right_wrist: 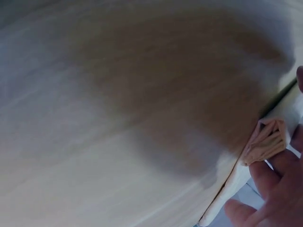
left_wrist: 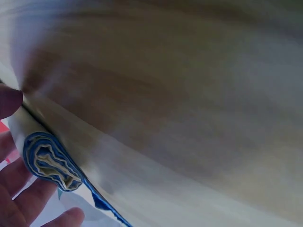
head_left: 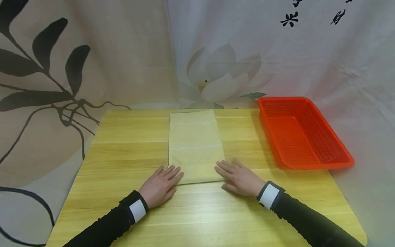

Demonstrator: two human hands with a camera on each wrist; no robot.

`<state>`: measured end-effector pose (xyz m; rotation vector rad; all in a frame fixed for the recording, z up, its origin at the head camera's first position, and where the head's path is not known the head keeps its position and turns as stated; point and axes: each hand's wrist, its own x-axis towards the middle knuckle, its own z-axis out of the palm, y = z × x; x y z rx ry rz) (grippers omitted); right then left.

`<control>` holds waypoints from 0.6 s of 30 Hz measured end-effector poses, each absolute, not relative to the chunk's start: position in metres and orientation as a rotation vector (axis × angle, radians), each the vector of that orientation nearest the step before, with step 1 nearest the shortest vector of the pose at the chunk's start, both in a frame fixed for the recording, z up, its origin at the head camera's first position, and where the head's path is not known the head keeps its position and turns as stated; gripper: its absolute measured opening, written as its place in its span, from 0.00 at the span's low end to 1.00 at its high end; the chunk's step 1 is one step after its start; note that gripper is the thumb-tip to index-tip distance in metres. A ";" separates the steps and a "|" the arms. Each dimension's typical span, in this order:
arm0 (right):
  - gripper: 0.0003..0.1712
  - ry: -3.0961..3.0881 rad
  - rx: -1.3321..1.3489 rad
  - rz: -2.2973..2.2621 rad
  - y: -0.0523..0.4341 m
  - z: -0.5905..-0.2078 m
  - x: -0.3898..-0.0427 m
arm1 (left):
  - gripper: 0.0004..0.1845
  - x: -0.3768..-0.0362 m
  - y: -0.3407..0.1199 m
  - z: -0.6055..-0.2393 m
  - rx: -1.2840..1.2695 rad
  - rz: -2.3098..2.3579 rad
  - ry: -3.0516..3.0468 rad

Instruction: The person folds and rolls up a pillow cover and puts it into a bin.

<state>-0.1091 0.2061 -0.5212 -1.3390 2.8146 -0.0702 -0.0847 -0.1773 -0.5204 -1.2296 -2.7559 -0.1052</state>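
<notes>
A pale yellow cloth [head_left: 196, 137] with white wavy stitch lines lies lengthwise on the wooden table [head_left: 123, 154]. Its near end is rolled up: the left wrist view shows the roll's end [left_wrist: 52, 165] as a spiral of blue and cream layers, and the right wrist view shows layered folds [right_wrist: 266, 142] at the opposite end. My left hand [head_left: 162, 187] rests its extended fingers on the roll's left end, thumb on the near side. At the right end, my right hand [head_left: 242, 178] touches the roll with fingers spread and thumb toward me.
An orange-red plastic basket [head_left: 303, 137] stands at the table's right side, partly past the edge. Behind the table hangs a printed curtain [head_left: 139, 51] with leaves, a lotus and dark characters. Dark sleeves and white-patched wristbands cover both wrists.
</notes>
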 end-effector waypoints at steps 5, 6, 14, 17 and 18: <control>0.44 2.803 -1.352 -0.082 0.206 -0.519 -0.109 | 0.29 -0.087 -0.179 -0.521 -1.244 -0.066 -2.712; 0.44 2.803 -1.357 -0.089 0.205 -0.518 -0.109 | 0.29 -0.087 -0.179 -0.520 -1.246 -0.060 -2.706; 0.43 2.800 -1.346 -0.101 0.204 -0.516 -0.109 | 0.28 -0.090 -0.180 -0.518 -1.260 -0.006 -2.693; 0.43 2.798 -1.326 -0.103 0.204 -0.515 -0.109 | 0.27 -0.091 -0.179 -0.518 -1.260 -0.014 -2.685; 0.42 2.800 -1.322 -0.106 0.204 -0.515 -0.108 | 0.27 -0.090 -0.179 -0.518 -1.264 -0.027 -2.681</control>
